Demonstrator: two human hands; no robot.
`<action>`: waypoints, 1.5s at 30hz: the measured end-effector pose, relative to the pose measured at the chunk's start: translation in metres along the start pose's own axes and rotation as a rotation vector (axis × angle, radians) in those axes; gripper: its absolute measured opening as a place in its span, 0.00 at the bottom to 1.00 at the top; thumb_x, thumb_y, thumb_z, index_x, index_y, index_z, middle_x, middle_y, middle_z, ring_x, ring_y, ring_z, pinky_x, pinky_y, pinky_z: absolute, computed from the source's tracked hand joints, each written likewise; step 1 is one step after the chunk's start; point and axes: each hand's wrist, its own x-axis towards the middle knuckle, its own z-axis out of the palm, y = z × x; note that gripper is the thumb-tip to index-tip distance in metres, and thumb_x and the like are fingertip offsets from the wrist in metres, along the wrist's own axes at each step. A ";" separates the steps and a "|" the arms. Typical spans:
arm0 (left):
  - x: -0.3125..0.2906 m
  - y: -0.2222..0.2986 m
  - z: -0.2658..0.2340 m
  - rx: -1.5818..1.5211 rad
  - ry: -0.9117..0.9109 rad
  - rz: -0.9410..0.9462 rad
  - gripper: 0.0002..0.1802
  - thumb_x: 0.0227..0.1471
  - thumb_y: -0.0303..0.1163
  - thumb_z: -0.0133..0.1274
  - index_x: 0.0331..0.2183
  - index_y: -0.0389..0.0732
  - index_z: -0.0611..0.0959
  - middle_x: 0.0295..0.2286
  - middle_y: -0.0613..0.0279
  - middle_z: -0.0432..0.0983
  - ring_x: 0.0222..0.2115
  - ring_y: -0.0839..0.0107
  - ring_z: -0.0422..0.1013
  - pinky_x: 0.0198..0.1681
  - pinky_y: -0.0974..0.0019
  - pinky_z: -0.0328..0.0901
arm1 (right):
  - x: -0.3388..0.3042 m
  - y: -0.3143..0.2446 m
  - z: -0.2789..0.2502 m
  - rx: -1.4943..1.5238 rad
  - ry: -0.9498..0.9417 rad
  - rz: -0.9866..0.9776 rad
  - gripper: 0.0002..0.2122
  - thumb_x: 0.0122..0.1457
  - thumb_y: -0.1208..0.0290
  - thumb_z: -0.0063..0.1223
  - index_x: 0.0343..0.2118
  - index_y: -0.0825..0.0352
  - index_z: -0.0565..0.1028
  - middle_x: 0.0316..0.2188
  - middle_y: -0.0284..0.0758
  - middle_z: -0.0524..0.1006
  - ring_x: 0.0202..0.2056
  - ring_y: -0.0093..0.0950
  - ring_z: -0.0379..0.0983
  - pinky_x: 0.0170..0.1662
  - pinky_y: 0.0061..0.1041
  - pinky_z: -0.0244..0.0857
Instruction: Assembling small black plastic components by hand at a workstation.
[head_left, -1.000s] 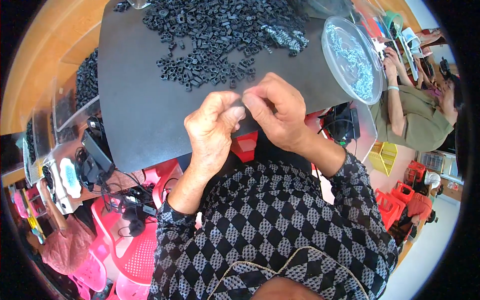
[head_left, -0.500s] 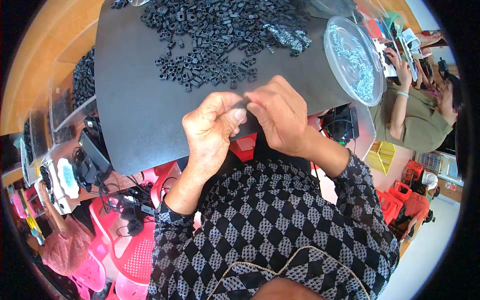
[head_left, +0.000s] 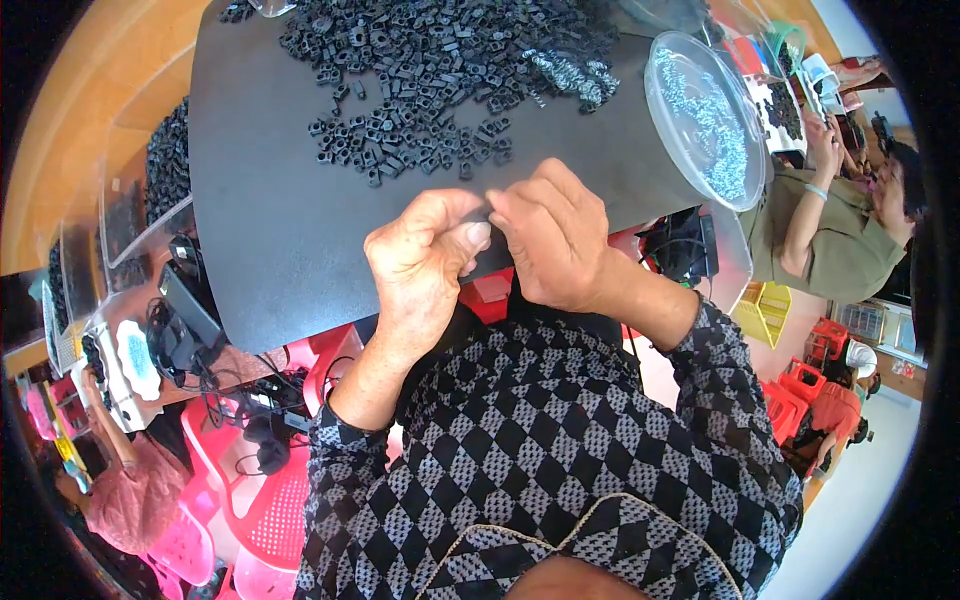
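Observation:
My left hand (head_left: 418, 255) and my right hand (head_left: 556, 238) meet just above the near part of the dark table (head_left: 290, 240). The left thumb and fingers pinch a small black plastic part (head_left: 481, 213), mostly hidden and hard to tell from the dark tabletop. My right thumb and forefinger are pressed together at its edge; what they hold, if anything, is too small to make out. Beyond my hands lies a large heap of similar black plastic parts (head_left: 410, 60). A little pile of silvery springs (head_left: 575, 78) rests against its right side.
A round clear tray (head_left: 662, 120) with many small bluish metal pieces stands at the table's right. Clear bins (head_left: 150, 235) with black parts are at the left, near cables and a pink chair (head_left: 275, 510). A co-worker in a green top (head_left: 830, 235) sits at the right.
My right hand has shifted slightly down and left, its fingertips staying close to the left ones. The left hand has hardly moved. The co-worker at the right has moved a hand.

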 end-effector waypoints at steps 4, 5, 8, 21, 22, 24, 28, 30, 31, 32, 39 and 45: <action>0.000 0.000 0.000 0.013 0.005 -0.008 0.08 0.45 0.19 0.57 0.33 0.33 0.80 0.20 0.69 0.73 0.19 0.85 0.65 0.21 0.80 0.62 | -0.002 -0.002 0.001 -0.007 0.001 -0.002 0.13 0.39 0.88 0.54 0.32 0.80 0.71 0.23 0.43 0.70 0.20 0.35 0.64 0.20 0.29 0.57; 0.000 0.000 0.000 0.011 0.010 -0.015 0.08 0.45 0.19 0.57 0.33 0.34 0.80 0.20 0.70 0.74 0.19 0.85 0.64 0.22 0.80 0.62 | -0.002 -0.002 0.001 -0.005 -0.007 -0.005 0.14 0.38 0.89 0.53 0.33 0.81 0.70 0.24 0.44 0.70 0.20 0.36 0.64 0.20 0.29 0.58; 0.001 0.000 -0.001 0.000 0.005 -0.029 0.08 0.47 0.20 0.56 0.33 0.33 0.80 0.22 0.68 0.74 0.19 0.85 0.65 0.22 0.80 0.63 | -0.002 -0.001 -0.001 -0.010 -0.031 -0.020 0.17 0.37 0.88 0.53 0.35 0.82 0.70 0.26 0.46 0.70 0.21 0.38 0.64 0.22 0.30 0.59; 0.007 0.002 -0.004 -0.162 -0.040 -0.108 0.07 0.48 0.21 0.55 0.33 0.31 0.79 0.22 0.66 0.75 0.19 0.83 0.67 0.21 0.80 0.62 | 0.002 -0.003 0.002 -0.037 -0.063 0.016 0.22 0.34 0.79 0.59 0.36 0.79 0.69 0.28 0.44 0.71 0.24 0.38 0.65 0.25 0.32 0.61; 0.006 0.005 -0.004 -0.116 -0.023 -0.121 0.06 0.48 0.22 0.55 0.32 0.31 0.79 0.21 0.66 0.75 0.18 0.83 0.66 0.19 0.80 0.61 | 0.003 -0.003 0.003 -0.063 -0.056 0.006 0.22 0.33 0.79 0.59 0.36 0.78 0.70 0.28 0.43 0.71 0.23 0.37 0.65 0.25 0.31 0.61; 0.005 0.008 -0.002 -0.069 -0.007 -0.133 0.06 0.48 0.22 0.55 0.32 0.31 0.79 0.21 0.66 0.75 0.17 0.84 0.66 0.18 0.80 0.59 | 0.004 -0.002 0.006 -0.090 -0.047 -0.006 0.22 0.33 0.78 0.60 0.36 0.78 0.70 0.27 0.43 0.71 0.23 0.37 0.65 0.25 0.31 0.61; 0.008 0.008 -0.001 -0.144 0.017 -0.137 0.07 0.46 0.23 0.58 0.30 0.30 0.79 0.19 0.65 0.75 0.14 0.83 0.64 0.14 0.80 0.56 | 0.003 0.002 0.009 -0.088 0.007 -0.020 0.20 0.32 0.79 0.59 0.33 0.76 0.71 0.25 0.40 0.70 0.22 0.36 0.64 0.23 0.31 0.60; 0.009 0.006 -0.001 -0.169 0.028 -0.127 0.10 0.44 0.23 0.60 0.30 0.29 0.78 0.19 0.63 0.75 0.12 0.82 0.64 0.12 0.80 0.55 | 0.002 0.004 0.011 -0.070 0.013 -0.023 0.19 0.31 0.79 0.59 0.32 0.76 0.71 0.24 0.40 0.70 0.21 0.35 0.64 0.23 0.30 0.60; 0.009 0.006 0.000 -0.170 0.035 -0.115 0.10 0.44 0.23 0.60 0.30 0.29 0.78 0.19 0.63 0.75 0.12 0.82 0.64 0.12 0.80 0.56 | 0.002 0.005 0.012 -0.060 0.022 -0.047 0.19 0.31 0.79 0.58 0.32 0.76 0.71 0.23 0.39 0.69 0.21 0.35 0.64 0.22 0.30 0.60; 0.010 0.006 0.000 -0.172 0.042 -0.103 0.10 0.44 0.23 0.60 0.30 0.29 0.78 0.19 0.62 0.75 0.12 0.81 0.64 0.13 0.80 0.56 | 0.002 0.005 0.013 -0.049 0.030 -0.071 0.19 0.30 0.79 0.58 0.31 0.76 0.71 0.22 0.39 0.69 0.20 0.35 0.63 0.22 0.30 0.59; 0.014 0.013 0.004 -0.110 0.066 -0.179 0.08 0.45 0.24 0.59 0.29 0.30 0.79 0.19 0.64 0.74 0.11 0.82 0.62 0.13 0.80 0.56 | 0.008 0.007 0.009 -0.106 0.013 -0.091 0.14 0.32 0.73 0.54 0.26 0.73 0.70 0.20 0.35 0.62 0.23 0.32 0.61 0.24 0.31 0.59; 0.007 0.012 0.002 0.053 0.027 -0.124 0.11 0.50 0.29 0.57 0.35 0.32 0.81 0.21 0.68 0.74 0.15 0.85 0.63 0.16 0.80 0.57 | 0.003 0.009 0.003 0.016 0.046 0.049 0.19 0.33 0.78 0.62 0.33 0.74 0.72 0.23 0.39 0.71 0.21 0.34 0.65 0.23 0.28 0.61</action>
